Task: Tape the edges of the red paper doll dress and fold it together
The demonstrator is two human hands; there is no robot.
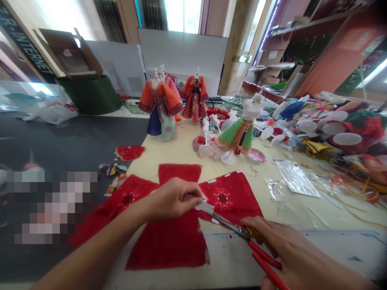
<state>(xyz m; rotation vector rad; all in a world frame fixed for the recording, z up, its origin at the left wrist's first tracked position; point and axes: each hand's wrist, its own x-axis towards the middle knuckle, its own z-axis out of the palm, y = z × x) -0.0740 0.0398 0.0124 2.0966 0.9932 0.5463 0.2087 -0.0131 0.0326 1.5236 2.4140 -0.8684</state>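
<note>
Above the middle of a red cloth garment piece [172,245] is my left hand [173,199], thumb and fingers pinched on a small white strip [207,208]. The strip looks like tape or paper; its exact kind is unclear. My right hand [281,245] grips red-handled scissors [225,221], their blades reaching to the strip's lower end. The red cloth lies spread out in a cross shape, with embroidered round motifs on its two side panels. Short white strips [237,172] sit along the edges of the right panel.
Dressed doll forms [160,106] stand at the back, one in a green skirt [236,137]. A ruler [332,235] lies at the front right. Plastic packets [298,177] and heaped materials [344,139] fill the right side. Small red pieces [130,153] lie left of centre.
</note>
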